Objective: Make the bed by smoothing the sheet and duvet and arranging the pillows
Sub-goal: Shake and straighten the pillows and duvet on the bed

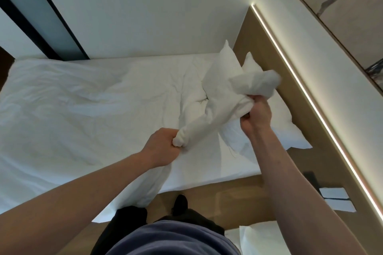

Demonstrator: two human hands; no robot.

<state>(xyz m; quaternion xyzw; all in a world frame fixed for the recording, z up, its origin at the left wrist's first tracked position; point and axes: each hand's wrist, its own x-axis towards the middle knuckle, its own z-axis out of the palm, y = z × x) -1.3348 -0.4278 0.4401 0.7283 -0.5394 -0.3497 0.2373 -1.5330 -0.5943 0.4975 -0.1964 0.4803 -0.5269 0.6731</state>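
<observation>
fingers (176, 144) of both hands clench one pillow (219, 87) (raised, crumpled).

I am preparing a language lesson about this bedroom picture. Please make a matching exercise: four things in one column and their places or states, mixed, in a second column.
Things:
1. left hand
2. right hand
3. flat pillow
4. light strip

Places or states:
A. lies by the headboard
B. glows along the wall panel
C. grips the lower bunched end of the white bedding
D. grips the upper bunch of the white bedding

Pairs: 1-C, 2-D, 3-A, 4-B
</observation>
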